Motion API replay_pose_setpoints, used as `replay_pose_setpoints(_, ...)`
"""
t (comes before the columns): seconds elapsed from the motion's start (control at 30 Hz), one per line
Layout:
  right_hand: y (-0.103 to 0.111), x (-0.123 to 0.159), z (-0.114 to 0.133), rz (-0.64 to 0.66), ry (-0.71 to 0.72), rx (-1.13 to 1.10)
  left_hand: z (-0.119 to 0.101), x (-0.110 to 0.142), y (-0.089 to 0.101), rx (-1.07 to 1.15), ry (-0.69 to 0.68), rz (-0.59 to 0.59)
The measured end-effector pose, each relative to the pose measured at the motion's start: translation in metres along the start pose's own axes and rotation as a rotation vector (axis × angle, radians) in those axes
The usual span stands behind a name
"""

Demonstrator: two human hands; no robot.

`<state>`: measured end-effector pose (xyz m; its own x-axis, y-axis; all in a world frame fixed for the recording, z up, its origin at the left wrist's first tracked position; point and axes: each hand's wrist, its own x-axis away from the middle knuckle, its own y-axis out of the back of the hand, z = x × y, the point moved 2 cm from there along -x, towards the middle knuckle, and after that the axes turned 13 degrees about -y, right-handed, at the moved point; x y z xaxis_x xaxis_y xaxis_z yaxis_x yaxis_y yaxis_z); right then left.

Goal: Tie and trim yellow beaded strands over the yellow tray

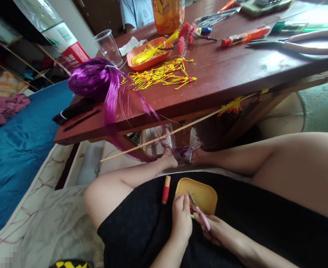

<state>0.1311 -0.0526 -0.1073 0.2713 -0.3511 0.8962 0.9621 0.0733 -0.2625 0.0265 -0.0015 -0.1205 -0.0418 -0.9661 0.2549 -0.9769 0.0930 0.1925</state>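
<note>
My right hand (pixel 212 229) grips pink-handled scissors (pixel 201 217), whose blades point up and left over a yellow tray (pixel 200 186) on my lap. Close beside the blades, my left hand (pixel 181 214) is closed, thumb against the fingers; whatever it pinches is too small or hidden to make out. A bit of green and red shows between the two hands, its kind unclear. To the left of the tray, a small tube with a red middle and pale ends (pixel 166 190) lies on the black cloth over my lap.
Ahead stands a dark red table (pixel 222 74) with a purple fibre bundle (pixel 94 80), yellow knotted cords (pixel 161 74), an orange tray (pixel 133 61), pliers (pixel 300 44) and a clear cup (pixel 108 46). A thin wooden stick (pixel 153 141) runs along its near edge. Another person (pixel 136 15) sits across.
</note>
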Motion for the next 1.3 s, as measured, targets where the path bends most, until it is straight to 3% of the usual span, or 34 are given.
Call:
replay_pose_setpoints(0.17,-0.001,-0.001,0.0,-0.076,0.01,0.157,0.005,-0.003,-0.001,-0.003,0.037,0.002)
replay_pose_setpoints(0.3,0.009,0.011,0.015,-0.184,0.037,0.391,0.003,-0.003,0.004,0.093,0.128,0.05)
replay_pose_setpoints(0.47,0.031,0.024,0.048,-0.496,0.18,0.851,-0.01,-0.009,0.024,0.219,0.188,0.038)
replay_pose_setpoints(0.6,0.03,0.016,0.065,-0.664,0.18,1.133,-0.019,-0.009,0.035,0.276,0.158,0.0)
replay_pose_setpoints(0.8,0.025,0.004,0.062,-0.72,0.137,1.34,-0.038,0.006,0.044,0.346,0.085,-0.043)
replay_pose_setpoints(1.07,0.026,0.004,0.052,-0.772,0.129,1.399,-0.069,0.027,0.063,0.325,-0.068,-0.114)
replay_pose_setpoints(1.3,0.025,0.009,0.048,-0.747,0.217,1.396,-0.101,0.039,0.087,0.307,-0.231,-0.28)
